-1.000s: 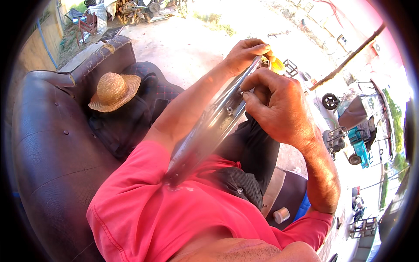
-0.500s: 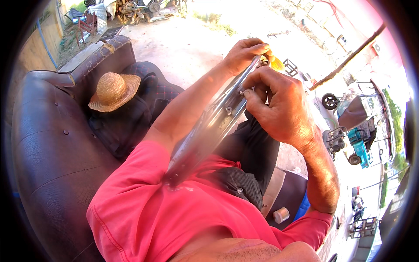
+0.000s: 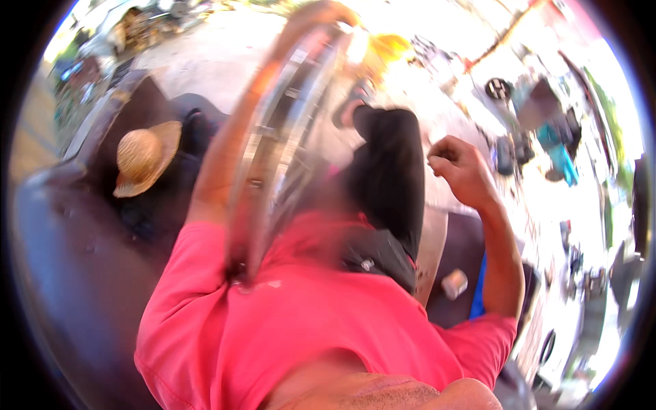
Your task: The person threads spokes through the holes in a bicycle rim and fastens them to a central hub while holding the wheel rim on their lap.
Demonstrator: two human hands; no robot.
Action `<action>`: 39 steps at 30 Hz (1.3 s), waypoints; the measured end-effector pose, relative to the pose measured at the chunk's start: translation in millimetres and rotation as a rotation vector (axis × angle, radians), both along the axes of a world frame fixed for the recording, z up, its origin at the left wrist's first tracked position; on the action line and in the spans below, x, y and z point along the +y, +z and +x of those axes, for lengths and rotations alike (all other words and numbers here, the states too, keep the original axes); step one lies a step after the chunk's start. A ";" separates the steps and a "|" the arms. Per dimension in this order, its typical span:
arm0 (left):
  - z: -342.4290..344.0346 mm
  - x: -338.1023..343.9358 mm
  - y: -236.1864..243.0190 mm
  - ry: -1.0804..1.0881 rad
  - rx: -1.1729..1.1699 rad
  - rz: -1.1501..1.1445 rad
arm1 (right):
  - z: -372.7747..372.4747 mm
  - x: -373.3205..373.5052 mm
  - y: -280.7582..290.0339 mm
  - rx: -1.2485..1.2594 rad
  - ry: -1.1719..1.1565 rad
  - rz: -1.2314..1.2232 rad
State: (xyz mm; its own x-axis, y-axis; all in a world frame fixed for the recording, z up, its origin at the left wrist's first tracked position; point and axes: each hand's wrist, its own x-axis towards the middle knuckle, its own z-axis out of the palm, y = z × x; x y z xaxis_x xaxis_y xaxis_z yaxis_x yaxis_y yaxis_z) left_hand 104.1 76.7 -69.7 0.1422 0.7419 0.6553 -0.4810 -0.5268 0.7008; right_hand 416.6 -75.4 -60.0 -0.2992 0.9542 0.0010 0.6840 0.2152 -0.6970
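A shiny metal wheel rim (image 3: 275, 130) stands nearly edge-on in front of my chest, its near end against the pink shirt. Small holes or fittings run along its band, and thin streaks like spokes blur beside it. At the far end of the rim, my left hand (image 3: 320, 15) grips it, smeared by motion. My right hand (image 3: 463, 171) is off the rim, to its right above the seat, with its fingers curled in. Whether something small sits in those fingers does not show.
Left of me, a straw hat (image 3: 140, 158) lies on dark cloth on a brown padded sofa (image 3: 82, 246). A small pale tub or spool (image 3: 454, 283) rests on the seat at my right, beside a blue thing (image 3: 480, 287). Machines and carts stand blurred farther right.
My right hand has left the rim and moved right and nearer. The left hand has swung the rim leftward and more upright. The whole view has shifted and blurred.
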 end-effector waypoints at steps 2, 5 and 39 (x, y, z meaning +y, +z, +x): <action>-1.9 -4.6 -1.3 -0.017 -0.021 -0.047 | 46.8 1.9 -56.6 -0.091 -0.074 -0.055; 16.2 -1.1 -4.5 -0.085 -0.037 -0.093 | 109.7 -26.8 -146.3 -0.211 -0.257 -0.237; -3.9 -8.0 7.1 -0.020 -0.033 -0.144 | -74.4 -87.6 1.9 0.121 0.273 0.667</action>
State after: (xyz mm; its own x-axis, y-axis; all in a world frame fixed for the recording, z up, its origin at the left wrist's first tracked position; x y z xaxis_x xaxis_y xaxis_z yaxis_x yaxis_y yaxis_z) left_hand 100.2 68.6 -62.7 0.1382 0.8260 0.5465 -0.5145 -0.4116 0.7523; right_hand 342.2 -163.0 -58.2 -0.4870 0.6308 0.6041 0.4717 0.7721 -0.4260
